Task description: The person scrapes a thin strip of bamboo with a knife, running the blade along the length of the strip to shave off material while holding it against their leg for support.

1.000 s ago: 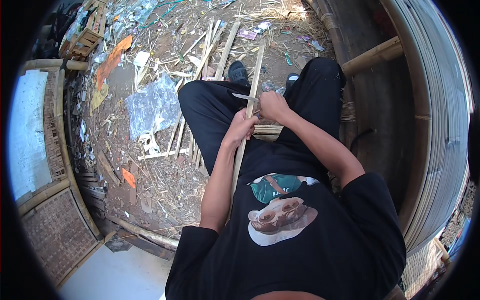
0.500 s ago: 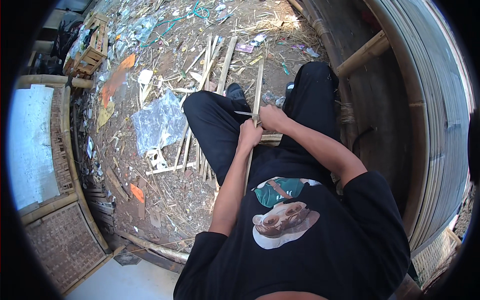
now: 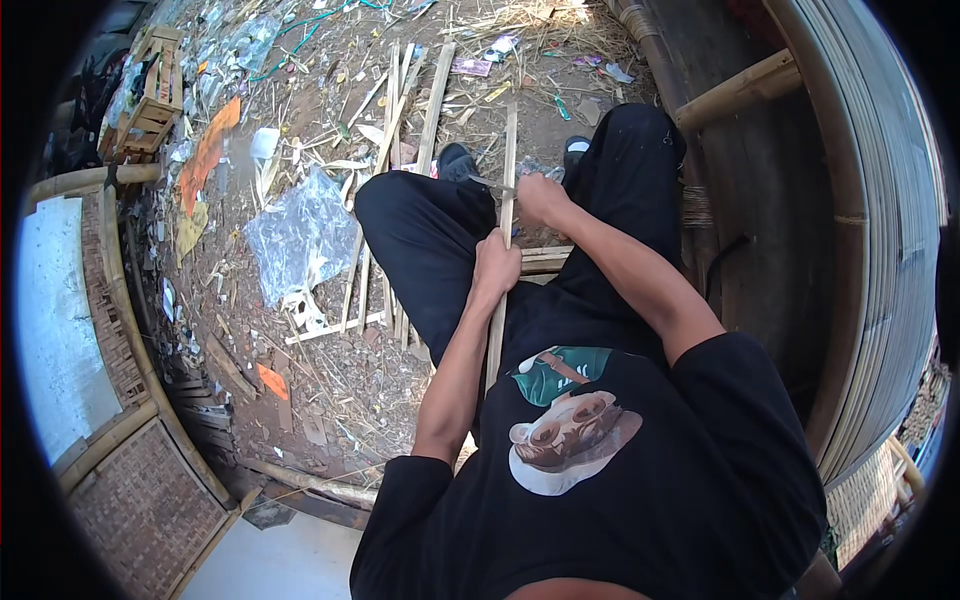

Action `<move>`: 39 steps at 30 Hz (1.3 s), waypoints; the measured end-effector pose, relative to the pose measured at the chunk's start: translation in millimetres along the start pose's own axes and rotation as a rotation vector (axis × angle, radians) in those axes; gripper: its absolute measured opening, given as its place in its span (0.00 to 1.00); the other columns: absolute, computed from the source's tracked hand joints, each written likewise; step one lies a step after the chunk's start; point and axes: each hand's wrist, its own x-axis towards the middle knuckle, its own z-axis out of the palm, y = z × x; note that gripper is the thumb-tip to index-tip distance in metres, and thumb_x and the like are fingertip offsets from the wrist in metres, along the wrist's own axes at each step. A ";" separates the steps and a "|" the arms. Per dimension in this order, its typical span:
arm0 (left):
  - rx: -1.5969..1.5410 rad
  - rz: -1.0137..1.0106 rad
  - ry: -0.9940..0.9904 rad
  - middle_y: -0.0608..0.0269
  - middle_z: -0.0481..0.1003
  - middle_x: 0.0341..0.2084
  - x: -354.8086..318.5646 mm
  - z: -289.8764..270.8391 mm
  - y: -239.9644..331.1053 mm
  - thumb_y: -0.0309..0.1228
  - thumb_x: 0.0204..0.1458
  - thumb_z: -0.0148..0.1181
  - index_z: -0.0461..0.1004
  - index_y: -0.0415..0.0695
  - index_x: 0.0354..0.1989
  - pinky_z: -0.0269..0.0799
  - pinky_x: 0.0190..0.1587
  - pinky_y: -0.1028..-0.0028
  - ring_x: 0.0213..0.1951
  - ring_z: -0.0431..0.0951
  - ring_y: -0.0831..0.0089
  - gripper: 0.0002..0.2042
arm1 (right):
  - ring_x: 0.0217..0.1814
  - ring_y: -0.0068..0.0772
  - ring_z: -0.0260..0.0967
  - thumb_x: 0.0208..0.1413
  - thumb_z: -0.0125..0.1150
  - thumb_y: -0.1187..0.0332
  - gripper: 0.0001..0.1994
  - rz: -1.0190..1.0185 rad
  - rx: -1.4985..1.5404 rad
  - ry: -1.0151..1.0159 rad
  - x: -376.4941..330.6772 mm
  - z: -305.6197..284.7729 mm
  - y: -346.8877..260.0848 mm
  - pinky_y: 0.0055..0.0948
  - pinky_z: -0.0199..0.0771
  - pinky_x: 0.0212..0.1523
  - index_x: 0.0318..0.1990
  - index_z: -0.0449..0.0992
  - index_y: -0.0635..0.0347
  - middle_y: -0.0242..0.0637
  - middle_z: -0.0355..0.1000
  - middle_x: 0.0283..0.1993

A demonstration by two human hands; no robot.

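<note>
Between my knees a long pale bamboo strip [image 3: 508,150] runs from near my lap out past my shoes. My left hand [image 3: 496,264] is closed around it close to my body. Farther along, my right hand [image 3: 541,199] grips a knife, its handle hidden in the fist. The knife blade [image 3: 490,183] points left and lies across the strip, seemingly touching it. Under the strip, by my thighs, are more bamboo pieces [image 3: 545,262]. Several loose strips [image 3: 436,105] lie on the ground beyond my left knee.
Crumpled clear plastic [image 3: 305,235] lies on the littered dirt to my left, with an orange sheet [image 3: 208,155] farther out. A wooden crate [image 3: 155,95] stands at the far left. A bamboo frame [image 3: 745,95] borders my right side. Woven panels [image 3: 148,500] stand at lower left.
My right hand and the knife have slid forward along the strip, away from my left hand, opening a gap between them. The whole view has shifted slightly.
</note>
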 end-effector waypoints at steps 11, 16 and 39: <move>-0.041 -0.025 -0.030 0.33 0.74 0.32 -17.9 -8.3 2.5 0.26 0.48 0.48 0.69 0.29 0.36 0.66 0.46 0.54 0.42 0.73 0.40 0.12 | 0.46 0.56 0.73 0.41 0.65 0.70 0.16 0.063 0.092 0.029 25.2 -10.9 17.7 0.45 0.75 0.45 0.36 0.75 0.72 0.58 0.74 0.40; -0.013 0.058 -0.002 0.30 0.72 0.27 -27.0 -11.4 5.0 0.25 0.49 0.48 0.65 0.28 0.32 0.66 0.42 0.51 0.37 0.73 0.37 0.09 | 0.45 0.56 0.73 0.41 0.65 0.69 0.14 0.100 0.100 0.085 46.4 -16.2 34.1 0.45 0.75 0.45 0.34 0.75 0.73 0.59 0.74 0.39; 0.030 -0.008 0.082 0.34 0.73 0.23 -3.8 7.8 -7.8 0.30 0.52 0.50 0.69 0.29 0.30 0.70 0.36 0.53 0.32 0.76 0.42 0.12 | 0.40 0.55 0.76 0.41 0.61 0.72 0.09 -0.144 -0.057 -0.011 -26.7 9.6 -7.6 0.47 0.77 0.40 0.32 0.78 0.67 0.56 0.75 0.34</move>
